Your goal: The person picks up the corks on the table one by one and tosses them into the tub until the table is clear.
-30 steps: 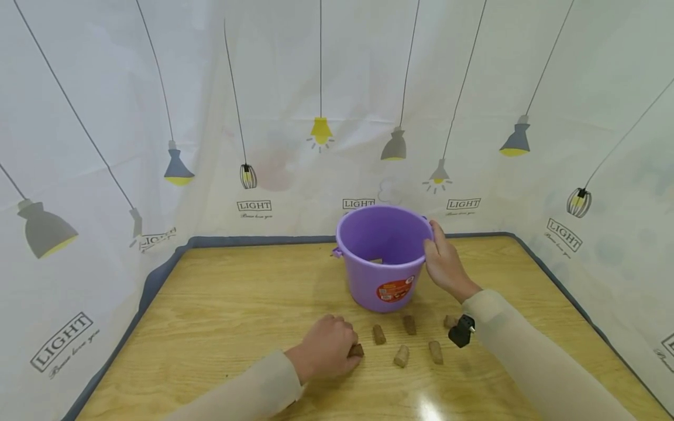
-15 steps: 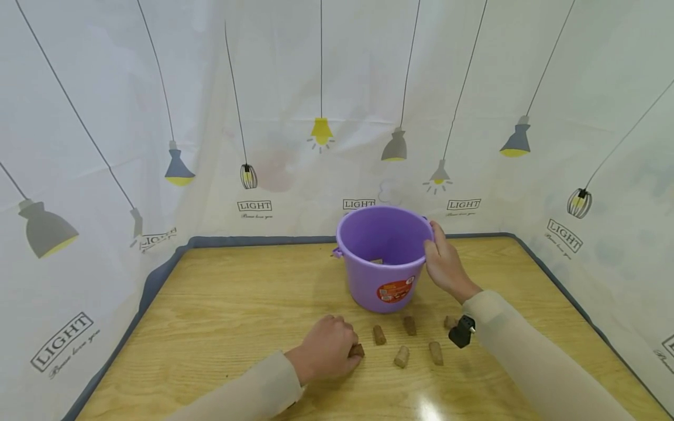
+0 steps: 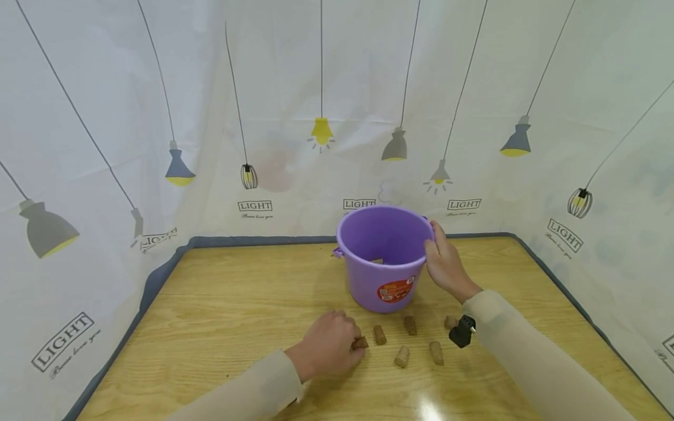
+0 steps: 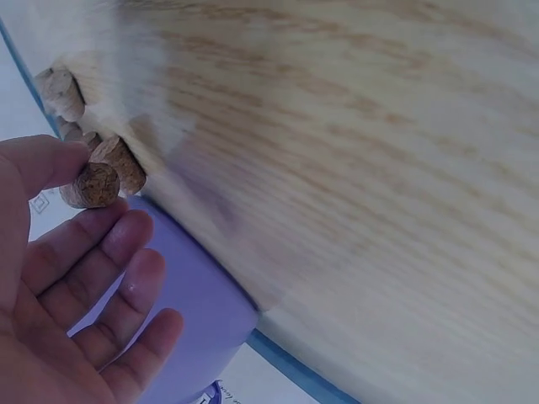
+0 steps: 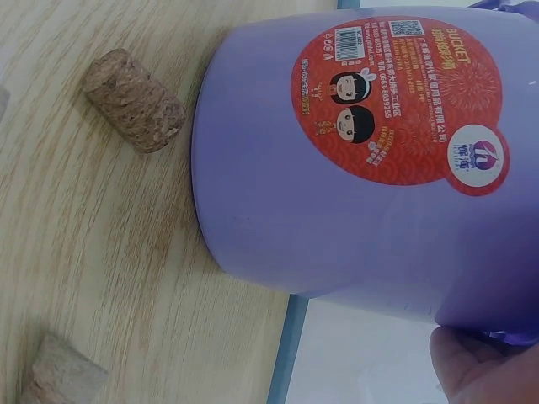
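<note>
My left hand [image 3: 332, 344] pinches a brown cork [image 4: 94, 187] between thumb and index finger, low over the table and left of the other corks. In the left wrist view the remaining fingers [image 4: 118, 303] spread loosely below it. My right hand [image 3: 447, 266] grips the right rim of a purple bucket [image 3: 363, 283], thumb on the near side. The bucket stands upright, with a red sticker [image 5: 387, 101] on its front. A small tan piece [image 3: 377, 261] shows inside it; the rest of its floor is hidden by the near wall.
Several corks lie in front of the bucket, among them one close to its base [image 3: 409, 325], a paler one [image 3: 402, 356] and one by the right wrist [image 3: 450, 321]. The wooden table [image 3: 237, 292] is ringed by a lamp-print curtain [image 3: 295, 88].
My left hand has shifted slightly away from me, toward the bucket, carrying the pinched cork. The right hand and the bucket hold still.
</note>
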`<state>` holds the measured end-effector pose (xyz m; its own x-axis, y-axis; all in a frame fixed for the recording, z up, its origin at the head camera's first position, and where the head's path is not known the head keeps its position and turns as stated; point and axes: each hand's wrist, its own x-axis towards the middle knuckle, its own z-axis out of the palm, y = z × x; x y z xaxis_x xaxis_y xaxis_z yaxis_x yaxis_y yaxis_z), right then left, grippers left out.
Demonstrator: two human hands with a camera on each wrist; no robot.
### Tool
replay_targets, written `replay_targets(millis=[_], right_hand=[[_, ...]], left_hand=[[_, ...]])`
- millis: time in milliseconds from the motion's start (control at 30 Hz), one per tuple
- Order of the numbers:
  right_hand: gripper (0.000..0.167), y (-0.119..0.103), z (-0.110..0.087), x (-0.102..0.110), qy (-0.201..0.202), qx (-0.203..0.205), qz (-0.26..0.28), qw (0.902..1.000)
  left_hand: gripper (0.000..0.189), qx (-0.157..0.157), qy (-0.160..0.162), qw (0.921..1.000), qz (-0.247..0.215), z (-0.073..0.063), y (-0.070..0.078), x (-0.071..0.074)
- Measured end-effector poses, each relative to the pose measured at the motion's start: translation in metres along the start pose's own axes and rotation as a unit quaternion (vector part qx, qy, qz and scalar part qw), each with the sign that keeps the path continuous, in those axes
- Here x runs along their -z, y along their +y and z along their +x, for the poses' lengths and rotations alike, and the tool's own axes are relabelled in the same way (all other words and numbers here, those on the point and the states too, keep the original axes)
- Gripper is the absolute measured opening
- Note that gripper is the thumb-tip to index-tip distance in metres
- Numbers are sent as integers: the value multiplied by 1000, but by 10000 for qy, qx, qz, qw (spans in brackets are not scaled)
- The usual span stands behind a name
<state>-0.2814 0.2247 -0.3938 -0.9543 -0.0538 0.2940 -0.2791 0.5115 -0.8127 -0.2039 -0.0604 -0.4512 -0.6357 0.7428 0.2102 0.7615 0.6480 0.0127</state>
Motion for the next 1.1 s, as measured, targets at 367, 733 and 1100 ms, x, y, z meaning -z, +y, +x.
replay_targets(millis=[367,733,1100], right_hand=[[63,-1,0,0,18,-76,-48,10000],[63,-1,0,0,8,-66,-42,10000],[63,-2,0,1,41,-66,-69,9999]], left_hand=[[14,-175,782,9967,136,4,-3,12],[13,-433,1709,9842,-155,12,-6,22],[14,-573,2145,9750,-30,20,-7,32]])
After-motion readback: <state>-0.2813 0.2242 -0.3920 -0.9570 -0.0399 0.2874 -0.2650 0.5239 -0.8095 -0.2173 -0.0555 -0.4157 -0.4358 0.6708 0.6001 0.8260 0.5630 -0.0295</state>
